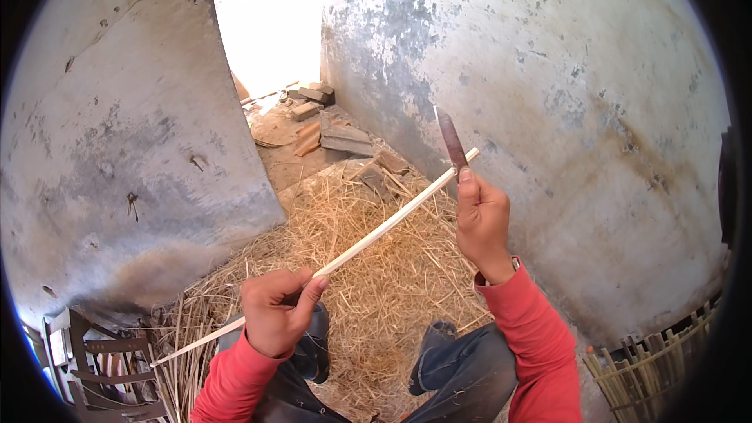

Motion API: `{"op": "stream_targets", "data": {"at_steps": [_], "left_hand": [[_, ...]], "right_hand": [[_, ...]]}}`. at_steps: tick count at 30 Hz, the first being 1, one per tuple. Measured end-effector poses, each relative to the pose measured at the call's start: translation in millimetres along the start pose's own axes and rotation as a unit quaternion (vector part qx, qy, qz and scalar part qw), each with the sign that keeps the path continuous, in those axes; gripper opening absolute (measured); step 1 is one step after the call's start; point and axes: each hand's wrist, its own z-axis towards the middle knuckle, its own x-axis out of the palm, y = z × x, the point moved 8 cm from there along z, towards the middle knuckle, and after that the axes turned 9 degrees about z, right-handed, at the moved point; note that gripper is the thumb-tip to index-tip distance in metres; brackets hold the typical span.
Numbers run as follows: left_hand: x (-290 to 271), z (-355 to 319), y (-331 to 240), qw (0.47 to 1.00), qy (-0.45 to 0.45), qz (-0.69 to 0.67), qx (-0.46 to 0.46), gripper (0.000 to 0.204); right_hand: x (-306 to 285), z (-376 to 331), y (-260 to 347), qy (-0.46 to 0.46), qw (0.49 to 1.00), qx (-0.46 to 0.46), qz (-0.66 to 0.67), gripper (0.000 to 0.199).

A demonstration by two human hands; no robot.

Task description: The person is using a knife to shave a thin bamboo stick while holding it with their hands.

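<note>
Pale cane strip [376, 233]; red sleeves [540, 337]; seemingly rust-dark knife blade [451, 139].

Left hand [276, 315]: low, fist closed, thumb pressed forward, red sleeve rising from the lower edge. Right hand [482, 219]: raised higher, well apart from the left, fingers clenched, thumb extended upward, forearm in red sleeve, wrist bare.

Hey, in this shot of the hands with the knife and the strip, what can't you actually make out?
All in the head view:
- Knife handle: hidden inside the right hand.
- Where the blade meets the bamboo strip: covered by the right thumb.
- Strip's middle: wrapped by the left hand.
- Doorway: overexposed, nothing outside shows.
- Woven bamboo piece: cut off by the dark lens rim.
- Wooden frame at lower left: cut off likewise.
</note>
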Motion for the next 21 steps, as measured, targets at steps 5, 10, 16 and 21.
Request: {"op": "stream_targets", "data": {"at_steps": [5,10,16,21], "left_hand": [[0.8,-0.5,-0.8,1.0,0.008,0.017,0.006,0.011],[1.2,-2.5,15.2,0.997,0.008,-0.049,-0.056,0.013],[-3.8,0.8,8.6,0.998,0.024,-0.01,-0.049,0.013],[-5.6,-1.1,19.1,0.995,0.041,0.016,-0.088,0.013]], "right_hand": [[27.3,-25.1,20.9,0.035,0.997,-0.062,0.008,0.043],[58.0,-32.7,37.4,0.169,0.984,-0.054,-0.002,0.038],[-13.2,4.8,9.1,-0.036,0.999,-0.007,0.023,0.037],[31.3,-32.0,34.8,0.124,0.978,-0.124,-0.112,0.038]]}}
